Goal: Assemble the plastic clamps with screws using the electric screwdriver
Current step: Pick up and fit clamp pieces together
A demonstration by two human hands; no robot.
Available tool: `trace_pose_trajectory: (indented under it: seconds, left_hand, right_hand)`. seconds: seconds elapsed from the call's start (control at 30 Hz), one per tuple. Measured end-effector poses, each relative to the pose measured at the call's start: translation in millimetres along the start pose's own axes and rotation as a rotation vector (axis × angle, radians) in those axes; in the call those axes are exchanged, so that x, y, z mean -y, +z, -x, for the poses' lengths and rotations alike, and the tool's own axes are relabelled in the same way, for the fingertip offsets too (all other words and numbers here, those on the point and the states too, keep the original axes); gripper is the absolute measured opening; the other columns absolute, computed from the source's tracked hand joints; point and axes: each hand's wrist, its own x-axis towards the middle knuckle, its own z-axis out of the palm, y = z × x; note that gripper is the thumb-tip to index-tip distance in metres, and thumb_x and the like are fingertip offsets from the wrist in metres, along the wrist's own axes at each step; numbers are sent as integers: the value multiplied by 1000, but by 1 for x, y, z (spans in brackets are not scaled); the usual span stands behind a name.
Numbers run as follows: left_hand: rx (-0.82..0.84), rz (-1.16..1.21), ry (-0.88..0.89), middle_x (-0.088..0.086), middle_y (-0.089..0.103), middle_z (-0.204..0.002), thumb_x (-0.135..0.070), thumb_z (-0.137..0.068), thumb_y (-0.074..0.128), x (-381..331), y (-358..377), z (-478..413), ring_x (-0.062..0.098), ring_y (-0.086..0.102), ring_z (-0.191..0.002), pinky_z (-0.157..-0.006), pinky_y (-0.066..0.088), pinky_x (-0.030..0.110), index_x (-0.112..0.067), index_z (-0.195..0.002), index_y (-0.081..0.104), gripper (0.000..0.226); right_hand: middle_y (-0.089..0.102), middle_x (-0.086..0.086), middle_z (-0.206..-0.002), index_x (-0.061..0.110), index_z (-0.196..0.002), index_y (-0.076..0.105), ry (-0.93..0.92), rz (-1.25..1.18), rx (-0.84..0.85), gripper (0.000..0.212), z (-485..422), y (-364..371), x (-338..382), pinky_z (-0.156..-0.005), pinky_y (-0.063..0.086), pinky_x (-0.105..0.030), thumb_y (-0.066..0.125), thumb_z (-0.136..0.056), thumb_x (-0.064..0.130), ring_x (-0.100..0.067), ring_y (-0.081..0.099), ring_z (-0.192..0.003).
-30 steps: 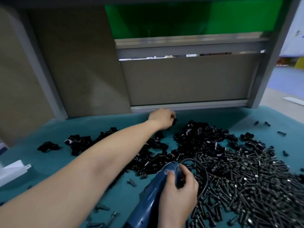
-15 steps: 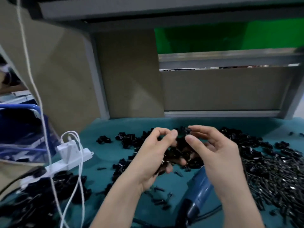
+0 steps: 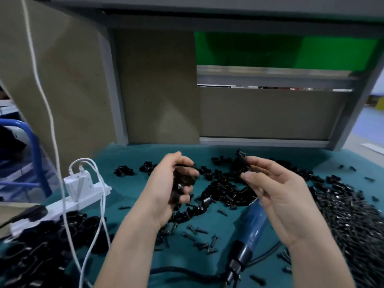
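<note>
Gripping a handful of clamps [image 3: 182,181], the left hand [image 3: 164,183] curls upright; the right hand [image 3: 276,190] pinches a single clamp [image 3: 242,156].
Screwdriver [image 3: 251,229] lies pointing away, tip hidden.

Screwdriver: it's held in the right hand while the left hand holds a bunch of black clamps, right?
Not quite. In the head view the screwdriver lies on the table, below the right hand, which pinches one black clamp instead. The left hand does hold a bunch of clamps.
</note>
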Motion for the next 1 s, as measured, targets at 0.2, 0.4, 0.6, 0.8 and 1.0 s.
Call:
trace_pose_trajectory:
  seconds: [0.2,0.4,0.6,0.8,1.0]
  left_hand:
    - [-146,13,69,7,60,-78,-8,-98,47,5,-24,-21,17,54,-65,-65,51,32,-5,-80,57,21]
    - [-140,-196,214,3,76,-82,-29,-77,72,14,-46,-32,10,71,-87,-107,41,39,-8,-83,71,22]
    - [-164,-208,207,6,76,-82,-23,-80,72,23,-60,-41,16,73,-93,-104,43,42,-7,-82,61,20]
    - [-107,-404,234,1,66,-57,-12,-88,69,29,-56,-47,10,66,-55,-53,49,16,-10,-76,54,19]
    - [-113,-362,177,-2,60,-64,-21,-82,74,25,-66,-46,7,54,-51,-54,49,22,-14,-80,63,13]
  right_hand:
    - [68,9,-75,23,-80,71,113,771,-214,10,-19,-15,-43,-62,45,-16,81,-77,22,-10,65,-79]
    - [65,7,-99,31,-95,63,386,1068,24,19,-22,6,-63,-106,35,-45,73,-83,42,-20,55,-107]
    - [65,9,-92,34,-84,60,266,1063,-45,10,-41,-7,-50,-101,42,-44,69,-88,30,-22,59,-101]
    - [47,-4,-145,23,-130,57,125,1242,342,44,-120,9,-81,-94,50,-39,45,-96,-2,-29,58,-115]
    - [53,-12,-134,20,-133,52,153,1617,495,50,-158,-8,-114,-68,46,-29,47,-91,-6,-28,58,-101]
